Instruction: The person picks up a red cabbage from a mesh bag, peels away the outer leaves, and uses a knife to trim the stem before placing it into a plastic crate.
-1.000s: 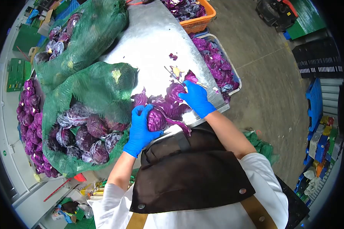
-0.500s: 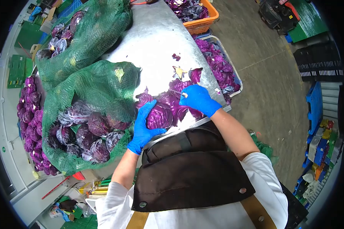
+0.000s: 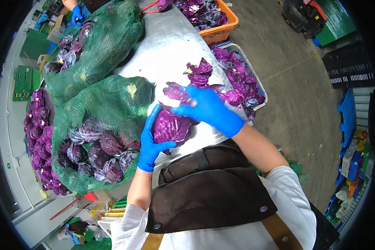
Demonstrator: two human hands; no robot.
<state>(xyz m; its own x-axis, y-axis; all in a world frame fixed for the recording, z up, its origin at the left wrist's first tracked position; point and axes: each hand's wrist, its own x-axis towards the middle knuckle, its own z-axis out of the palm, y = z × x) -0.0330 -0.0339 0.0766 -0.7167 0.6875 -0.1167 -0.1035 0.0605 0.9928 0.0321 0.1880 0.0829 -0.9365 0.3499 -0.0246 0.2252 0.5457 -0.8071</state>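
My left hand (image 3: 151, 139), in a blue glove, is wrapped round the left side of a red cabbage head (image 3: 172, 127) near the front edge of the metal table (image 3: 154, 50). My right hand (image 3: 208, 109), also gloved in blue, is above and right of the cabbage and blurred by motion. Its fingers reach toward the top of the head, and what they hold, if anything, cannot be made out. Loose purple leaves (image 3: 200, 74) lie beyond it, and one leaf (image 3: 175, 91) is just above its fingertips.
Green net bags (image 3: 108, 98) of cabbages lie on the left, with a cabbage pile (image 3: 39, 133) beyond. An orange crate (image 3: 225, 25) and a pale-rimmed bin (image 3: 260, 89) hold leaves at the right. A co-worker's gloved hand (image 3: 77, 14) shows at the top left.
Leaves that lay around the cabbage have shifted away toward the table's right edge. My left hand and the cabbage are slightly further left. A co-worker's hand has come into view.
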